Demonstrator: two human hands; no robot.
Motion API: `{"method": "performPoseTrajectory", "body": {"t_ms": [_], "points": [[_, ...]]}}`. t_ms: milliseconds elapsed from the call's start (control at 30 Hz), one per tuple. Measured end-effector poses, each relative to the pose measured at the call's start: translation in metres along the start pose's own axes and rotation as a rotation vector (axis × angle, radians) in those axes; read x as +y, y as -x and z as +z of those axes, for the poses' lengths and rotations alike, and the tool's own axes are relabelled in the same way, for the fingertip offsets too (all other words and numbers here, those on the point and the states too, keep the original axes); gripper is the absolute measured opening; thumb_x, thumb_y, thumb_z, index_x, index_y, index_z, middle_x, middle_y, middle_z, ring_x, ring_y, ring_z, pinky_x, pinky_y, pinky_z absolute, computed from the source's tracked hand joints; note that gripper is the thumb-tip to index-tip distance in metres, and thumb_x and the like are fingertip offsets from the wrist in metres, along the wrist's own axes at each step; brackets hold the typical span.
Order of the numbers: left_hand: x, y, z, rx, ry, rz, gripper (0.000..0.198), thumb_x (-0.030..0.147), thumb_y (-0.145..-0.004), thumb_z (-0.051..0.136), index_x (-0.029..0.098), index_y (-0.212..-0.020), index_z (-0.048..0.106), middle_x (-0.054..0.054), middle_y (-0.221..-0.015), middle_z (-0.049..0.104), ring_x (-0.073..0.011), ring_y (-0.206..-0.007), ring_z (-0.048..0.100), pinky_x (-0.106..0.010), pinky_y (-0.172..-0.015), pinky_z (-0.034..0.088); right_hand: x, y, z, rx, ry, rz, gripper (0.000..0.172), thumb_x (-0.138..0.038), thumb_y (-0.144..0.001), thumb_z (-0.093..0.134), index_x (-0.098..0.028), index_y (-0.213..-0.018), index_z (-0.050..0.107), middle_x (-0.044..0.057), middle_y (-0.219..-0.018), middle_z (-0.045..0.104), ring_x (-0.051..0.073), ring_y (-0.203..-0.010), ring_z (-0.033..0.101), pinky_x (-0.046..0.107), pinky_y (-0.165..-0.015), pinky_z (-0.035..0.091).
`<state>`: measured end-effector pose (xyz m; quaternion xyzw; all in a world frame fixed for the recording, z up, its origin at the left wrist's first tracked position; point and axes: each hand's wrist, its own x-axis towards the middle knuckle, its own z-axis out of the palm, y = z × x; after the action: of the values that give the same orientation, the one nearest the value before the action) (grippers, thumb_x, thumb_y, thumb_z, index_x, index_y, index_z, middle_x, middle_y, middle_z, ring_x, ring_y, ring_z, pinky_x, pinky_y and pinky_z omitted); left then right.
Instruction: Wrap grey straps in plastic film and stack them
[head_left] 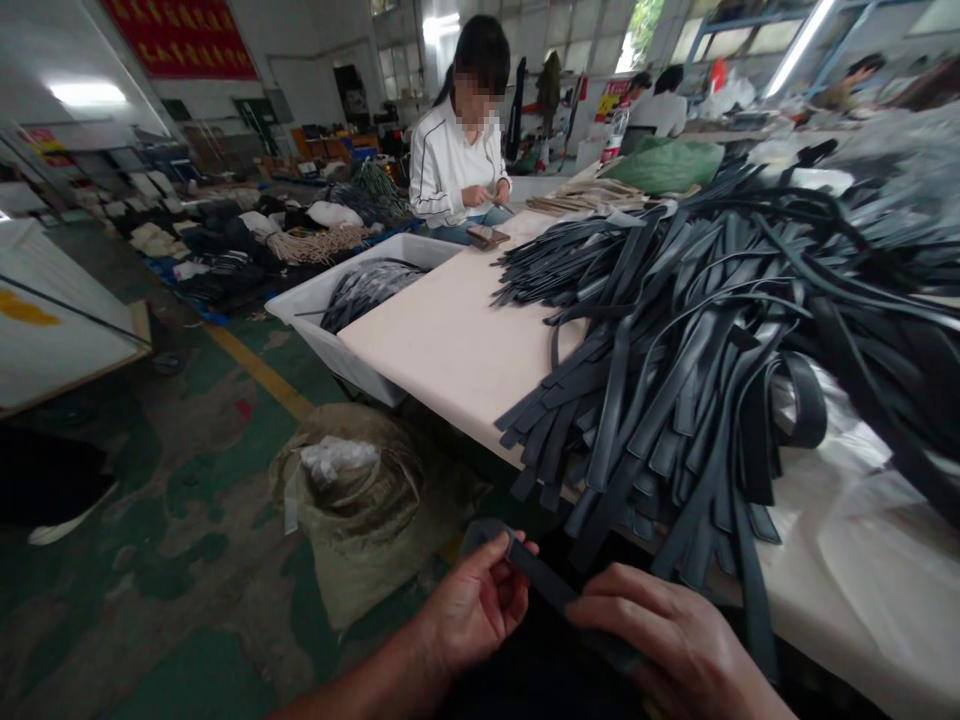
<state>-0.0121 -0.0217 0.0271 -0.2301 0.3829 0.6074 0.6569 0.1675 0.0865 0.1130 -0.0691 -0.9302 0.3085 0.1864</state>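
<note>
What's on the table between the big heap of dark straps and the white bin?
In the head view, only bare pale tabletop lies between the heap of dark grey straps and the white plastic bin.

Left hand [474, 607] and right hand [679, 645]: both bare, no gloves, rings or watch visible. Left forearm bare to the frame edge; no sleeve in view.
</note>
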Motion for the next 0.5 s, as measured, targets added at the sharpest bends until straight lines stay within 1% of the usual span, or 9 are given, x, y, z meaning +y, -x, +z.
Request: {"method": "performPoseTrajectory", "body": {"t_ms": [67,167,200,267,333,367,400,433,500], "points": [[-0.003,0.003,-0.004,-0.066,-0.034,-0.001,0.016,0.022,-0.089,0.064,0.010,-0.099,0.069,-0.007,-0.088,0.076,-0.0123,-0.067,0.069,-0.021,-0.060,0.054,0.004,-0.012,0.016,0.011,0.050,0.010,0.037,-0.002,-0.083,0.043,-0.025,-0.099,0.068,0.004,-0.093,0.070,0.016,-0.080,0.067,0.023,-0.068,0.055],[-0.005,0.010,-0.008,-0.247,-0.037,0.015,0.019,0.018,-0.088,0.063,0.007,-0.102,0.068,-0.008,-0.091,0.076,-0.0146,-0.078,0.070,-0.024,-0.070,0.054,0.010,-0.027,0.038,-0.001,0.086,-0.007,0.025,-0.010,-0.090,0.051,-0.025,-0.097,0.070,0.007,-0.123,0.066,0.021,-0.107,0.063,0.032,-0.088,0.054],[-0.006,0.013,-0.009,-0.321,-0.014,0.014,0.019,0.015,-0.086,0.062,0.007,-0.101,0.068,-0.008,-0.092,0.076,-0.0152,-0.081,0.070,-0.025,-0.073,0.053,0.010,-0.031,0.043,-0.016,0.056,-0.029,0.021,-0.013,-0.092,0.053,-0.024,-0.099,0.070,0.008,-0.127,0.065,0.022,-0.113,0.061,0.033,-0.095,0.052],[-0.006,0.019,-0.009,-0.473,0.053,-0.007,0.021,0.011,-0.080,0.060,0.008,-0.099,0.068,-0.007,-0.092,0.075,-0.0170,-0.086,0.069,-0.029,-0.081,0.052,0.011,-0.037,0.050,-0.038,-0.031,-0.070,0.015,-0.021,-0.095,0.054,-0.021,-0.102,0.067,0.008,-0.118,0.069,0.021,-0.113,0.062,0.032,-0.099,0.050],[-0.004,0.021,-0.009,-0.592,0.109,-0.048,0.023,0.011,-0.075,0.059,0.008,-0.096,0.067,-0.008,-0.092,0.073,-0.0201,-0.092,0.068,-0.034,-0.090,0.050,0.010,-0.037,0.050,-0.017,-0.087,-0.072,0.017,-0.027,-0.098,0.050,-0.020,-0.099,0.065,0.006,-0.100,0.074,0.019,-0.100,0.067,0.029,-0.091,0.053],[-0.002,0.020,-0.010,-0.607,0.122,-0.063,0.023,0.014,-0.076,0.059,0.007,-0.096,0.066,-0.011,-0.094,0.073,-0.0224,-0.095,0.067,-0.037,-0.093,0.050,0.009,-0.035,0.048,-0.003,-0.105,-0.054,0.019,-0.028,-0.100,0.047,-0.020,-0.097,0.064,0.005,-0.094,0.073,0.018,-0.093,0.069,0.027,-0.085,0.054],[0.001,0.017,-0.011,-0.578,0.130,-0.060,0.024,0.019,-0.079,0.058,0.005,-0.097,0.065,-0.013,-0.096,0.073,-0.0244,-0.098,0.067,-0.038,-0.094,0.049,0.009,-0.032,0.045,0.011,-0.126,-0.031,0.020,-0.028,-0.101,0.045,-0.020,-0.096,0.063,0.004,-0.090,0.073,0.017,-0.087,0.069,0.026,-0.080,0.054],[0.007,0.012,-0.014,-0.505,0.139,-0.032,0.027,0.024,-0.082,0.057,0.004,-0.099,0.065,-0.016,-0.098,0.072,-0.0258,-0.098,0.068,-0.039,-0.093,0.051,0.008,-0.027,0.041,0.017,-0.155,-0.015,0.020,-0.029,-0.101,0.044,-0.021,-0.095,0.062,0.004,-0.087,0.072,0.015,-0.082,0.069,0.024,-0.075,0.054],[0.023,-0.001,-0.020,-0.279,0.163,0.101,0.034,0.031,-0.089,0.054,0.000,-0.100,0.063,-0.020,-0.099,0.072,-0.0259,-0.092,0.070,-0.036,-0.084,0.055,0.009,-0.012,0.032,0.010,-0.233,0.001,0.020,-0.032,-0.101,0.044,-0.023,-0.096,0.062,0.003,-0.085,0.072,0.014,-0.076,0.070,0.021,-0.070,0.054]]}}
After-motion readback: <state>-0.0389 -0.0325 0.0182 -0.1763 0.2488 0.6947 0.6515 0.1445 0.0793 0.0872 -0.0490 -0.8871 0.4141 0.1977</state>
